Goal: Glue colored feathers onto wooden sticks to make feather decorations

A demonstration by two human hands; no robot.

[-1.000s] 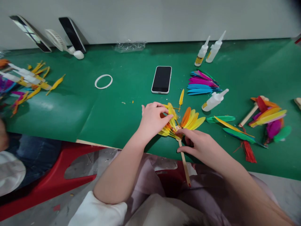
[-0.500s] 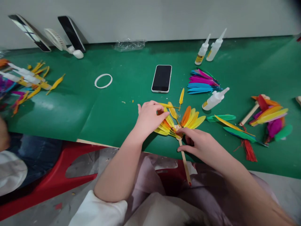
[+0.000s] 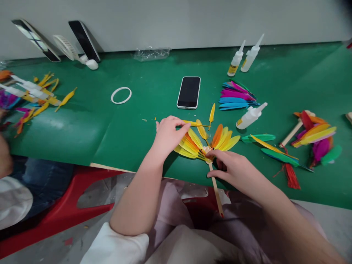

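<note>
A: Starting at the far left, what is on the table?

B: Green cover. At the left edge lie loose yellow feathers among white tubes. Behind them two phones and a small white fan lean on the wall. A white ring lies flat further right.

A: And another person?

B: Only a sleeve and part of a knee at the lower left, beside a red stool.

A: Where are the wearer's hands?

B: Near the middle of the front edge. The left hand rests on the left side of a feather fan, its fingers pinched together on the tip of a yellow feather there. The fan is spread flat on the table, yellow and orange, with a thin wooden stick running down off the table edge toward the lap.

A: The right hand?

B: The right hand lies just below the fan's base, its fingers closed on the hub where the feathers meet the stick.

A: What lies beyond?

B: A dark phone flat behind the fan. Right of it, a pile of blue and magenta feathers, two glue bottles standing upright, and a third bottle on its side. Then green feathers and, far right, a finished fan with a red tassel.
</note>
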